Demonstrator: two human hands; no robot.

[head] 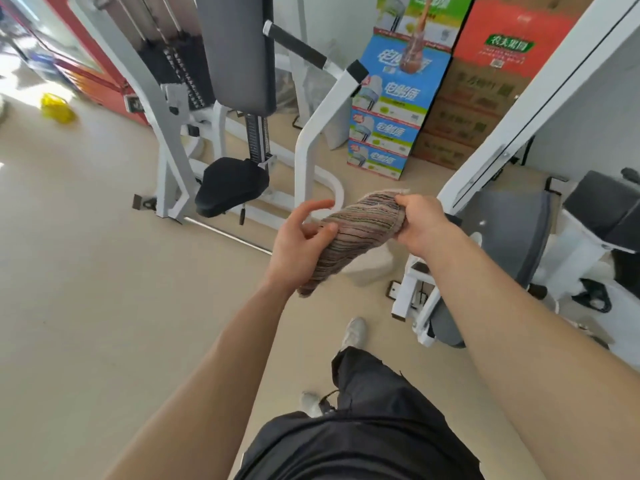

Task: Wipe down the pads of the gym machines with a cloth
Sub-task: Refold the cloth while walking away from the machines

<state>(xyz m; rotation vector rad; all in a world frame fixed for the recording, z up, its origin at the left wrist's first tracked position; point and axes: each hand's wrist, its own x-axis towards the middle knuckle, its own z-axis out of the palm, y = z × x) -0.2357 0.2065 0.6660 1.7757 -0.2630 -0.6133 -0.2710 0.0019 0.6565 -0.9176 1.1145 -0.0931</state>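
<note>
Clothing: black fabric garment [356,448] at the lower edge, nearest the lens; one pale shoe [354,332] beyond it on the floor.
Cloth: multicoloured striped woven cloth [356,233], bunched lengthwise, held in the air between both hands, above the floor and touching no machine.
Right hand [420,225]: fingers curled tight round the cloth's upper end.
Left hand [299,242]: cloth's lower part lies across the palm; thumb pressed on it, other fingers loosely spread and lifted.
Pads, left machine: black padded seat [232,185] and grey upright backrest pad [239,53] on a white steel frame [311,140]; both well apart from the cloth.
Pads, right machine: grey curved pad [512,230] and dark grey block pad [606,206], near the right hand.
Progress: judged as readying the cloth; no pad under wipe now, whether any is already cleaned cannot be told.
Open room: bare beige floor [86,271] to the left; stacked printed cartons [391,109] and frame tubes crowd the gap between machines.
</note>
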